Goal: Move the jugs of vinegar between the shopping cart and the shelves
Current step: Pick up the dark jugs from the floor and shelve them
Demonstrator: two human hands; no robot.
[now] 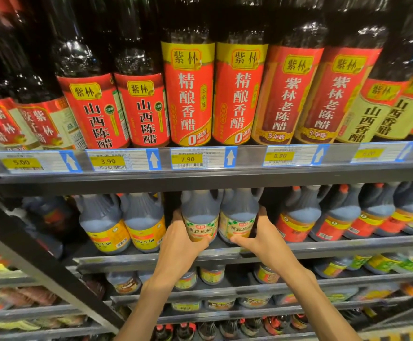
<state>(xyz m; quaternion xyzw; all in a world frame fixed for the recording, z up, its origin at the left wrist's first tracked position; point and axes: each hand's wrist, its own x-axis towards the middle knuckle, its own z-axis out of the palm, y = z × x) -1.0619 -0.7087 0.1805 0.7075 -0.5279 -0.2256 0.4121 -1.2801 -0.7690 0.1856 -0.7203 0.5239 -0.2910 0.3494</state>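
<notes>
Both grips closed: I see left hand (179, 238) wrapping left jug (200, 215), right hand (259, 238) wrapping right jug (238, 212). 2 jugs upright on shelf (348, 244). Cart unseen; progress unclear.

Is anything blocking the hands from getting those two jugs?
No. The left hand already holds the left jug and the right hand holds the right jug. Nothing visible sits in front of them on the shelf.

We see bright overhead store light glinting off the dark glass bottle shoulders (77, 57); the wide lens bends the grey metal shelf rail (200, 178), and edges blur.
</notes>
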